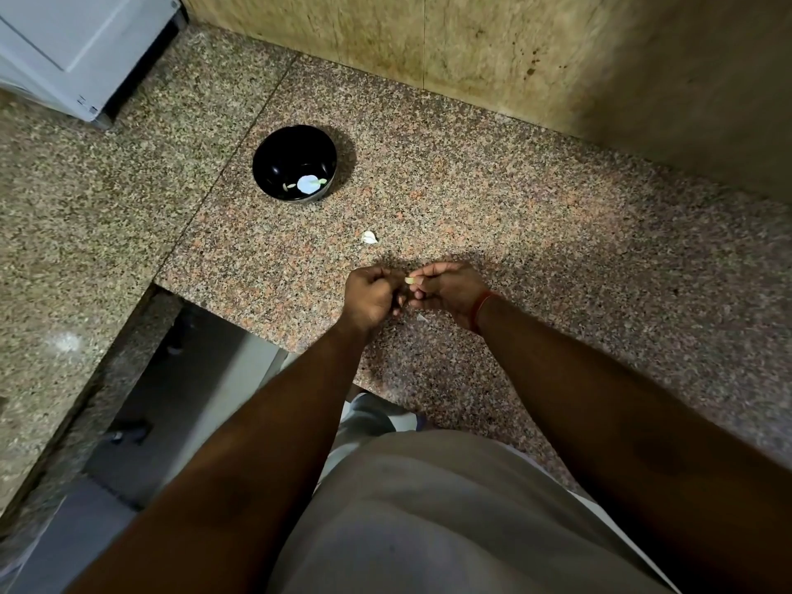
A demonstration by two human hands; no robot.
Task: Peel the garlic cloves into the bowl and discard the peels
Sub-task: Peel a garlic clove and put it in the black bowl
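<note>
Granite counter (514, 216), stained wall (493, 49)

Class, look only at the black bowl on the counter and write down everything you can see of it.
The round, glossy black bowl stands upright on the speckled granite countertop, beyond and to the left of both hands, touched by neither. Its material looks like glazed ceramic or plastic; I cannot tell which. The inside is dark and mostly bare. Near its bottom on the near side lie a few small pale pieces, likely peeled garlic cloves, one with a greenish tip. A bright patch there may be reflected light. Its rim looks whole and casts a soft shadow to the right.
</note>
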